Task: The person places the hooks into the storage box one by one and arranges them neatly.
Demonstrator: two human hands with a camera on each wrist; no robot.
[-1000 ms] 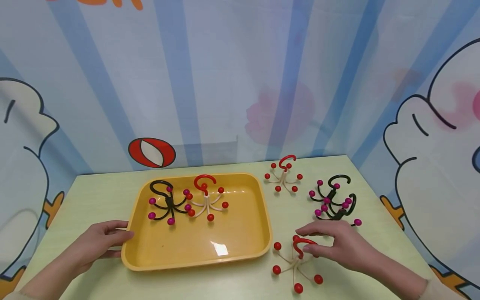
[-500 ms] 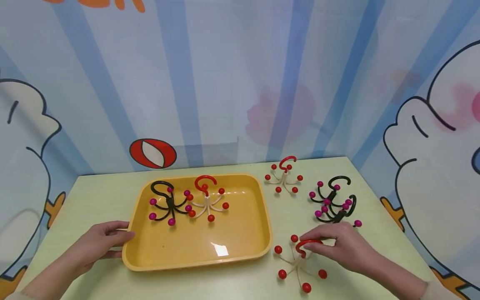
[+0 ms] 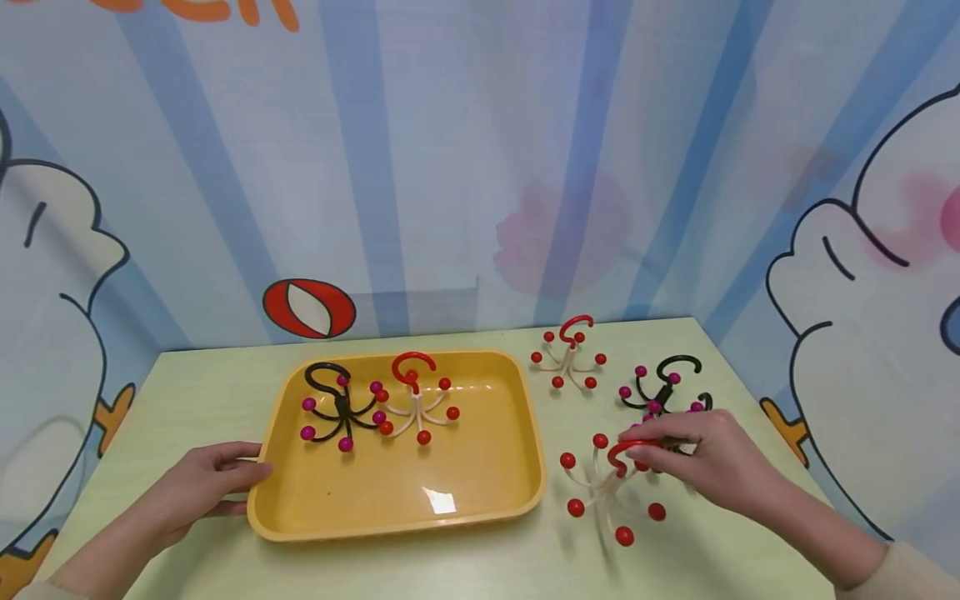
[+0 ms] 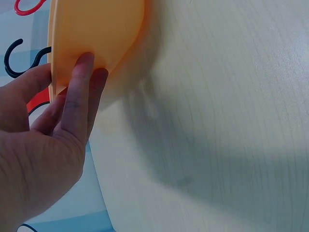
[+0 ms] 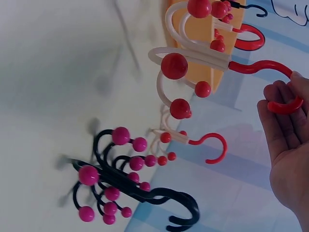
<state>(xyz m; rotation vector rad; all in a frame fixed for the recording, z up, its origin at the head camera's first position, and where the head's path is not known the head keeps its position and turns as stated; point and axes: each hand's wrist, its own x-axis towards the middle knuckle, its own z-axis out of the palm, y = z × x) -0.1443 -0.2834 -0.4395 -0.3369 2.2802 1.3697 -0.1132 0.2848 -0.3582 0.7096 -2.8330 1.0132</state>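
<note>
Between thumb and fingers my right hand [image 3: 705, 457] pinches the red hook of a white hook hanger [image 5: 217, 59] with red balls on its curved arms. It hangs upright above the table, right of the yellow tray [image 3: 352, 529]. At the tray's left end, my left hand [image 3: 206, 483] grips the rim; in the left wrist view its fingers [image 4: 77, 96] lie against the outer wall. Inside the tray stand a black hook hanger [image 3: 342, 406] with magenta balls and another white hook hanger [image 3: 417, 404] with red balls, side by side.
A white hanger [image 3: 570, 360] with red balls stands at the back, right of the tray. Two black hangers [image 5: 125, 181] with magenta balls stand close together on the right, partly behind my right hand in the head view. A printed curtain [image 3: 450, 167] closes off the table's back edge.
My right hand has taken hold of the red hook and raised the white hanger off the table, moving slightly right and away. The left hand stays at the tray.
</note>
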